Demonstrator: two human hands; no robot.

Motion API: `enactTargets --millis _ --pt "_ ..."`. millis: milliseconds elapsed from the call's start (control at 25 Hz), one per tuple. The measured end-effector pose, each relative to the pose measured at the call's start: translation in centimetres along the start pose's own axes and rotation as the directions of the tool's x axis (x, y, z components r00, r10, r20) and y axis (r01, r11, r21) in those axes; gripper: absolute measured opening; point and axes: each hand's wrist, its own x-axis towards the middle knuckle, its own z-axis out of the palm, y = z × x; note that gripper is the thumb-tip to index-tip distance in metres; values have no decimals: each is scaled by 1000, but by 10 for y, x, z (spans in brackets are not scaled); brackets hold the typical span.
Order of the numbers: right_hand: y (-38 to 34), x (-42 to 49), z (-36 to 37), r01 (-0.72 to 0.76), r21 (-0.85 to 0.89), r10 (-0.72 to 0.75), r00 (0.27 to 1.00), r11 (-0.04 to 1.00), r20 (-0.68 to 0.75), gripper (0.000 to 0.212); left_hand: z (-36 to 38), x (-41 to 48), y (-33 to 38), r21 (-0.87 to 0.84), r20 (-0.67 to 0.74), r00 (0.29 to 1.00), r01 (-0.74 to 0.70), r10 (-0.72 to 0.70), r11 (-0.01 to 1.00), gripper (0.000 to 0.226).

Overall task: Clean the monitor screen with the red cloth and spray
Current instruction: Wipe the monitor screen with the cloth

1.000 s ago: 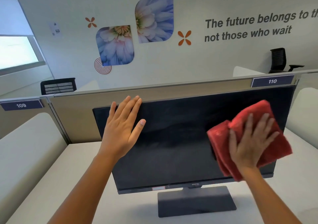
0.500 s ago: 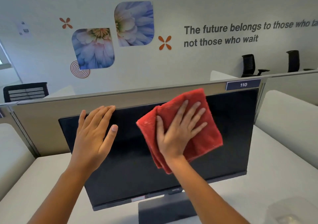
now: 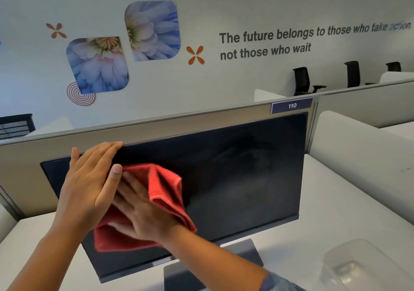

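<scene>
A black monitor (image 3: pixel 235 174) stands on a white desk, its dark screen faintly smeared. My right hand (image 3: pixel 143 214) presses the folded red cloth (image 3: pixel 165 192) flat against the left part of the screen, fingers spread and pointing left. My left hand (image 3: pixel 89 183) lies flat with fingers together over the screen's upper left corner, fingertips at the top edge, partly covering my right fingers. The cloth's lower end (image 3: pixel 116 241) hangs below both hands. No spray bottle is in view.
The monitor's grey stand (image 3: pixel 242 252) rests on the white desk (image 3: pixel 336 212). A clear plastic container (image 3: pixel 358 266) sits at the front right. A beige partition (image 3: pixel 179 125) labelled 110 rises right behind the monitor. Black office chairs stand beyond it.
My right hand has swept the red cloth leftward across the screen, from the right side to the left, ending under my left hand. The left hand stays at the upper left corner.
</scene>
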Motion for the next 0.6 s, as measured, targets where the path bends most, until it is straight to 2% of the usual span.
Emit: enactTargets --millis 80,200,280,440,600 --pt "29 -8 -25 -123 12 124 989 992 -81 71 -1 1 1 -8 -3 1000 3 -3 1000 58" --pt "89 -29 -76 -364 -270 305 923 892 -235 80 -5 -2 -1 19 11 1000 -2 2 1000 60" --pt "134 -45 -109 -499 -363 399 860 787 -317 83 -5 -3 -1 27 22 1000 -7 6 1000 61" --pt "197 -73 -153 -650 -369 544 759 664 -357 82 -1 -1 3 48 44 999 7 -9 999 59" --pt "197 -112 -142 -722 -307 627 691 620 -360 73 -2 -5 -2 106 97 995 7 -17 994 59"
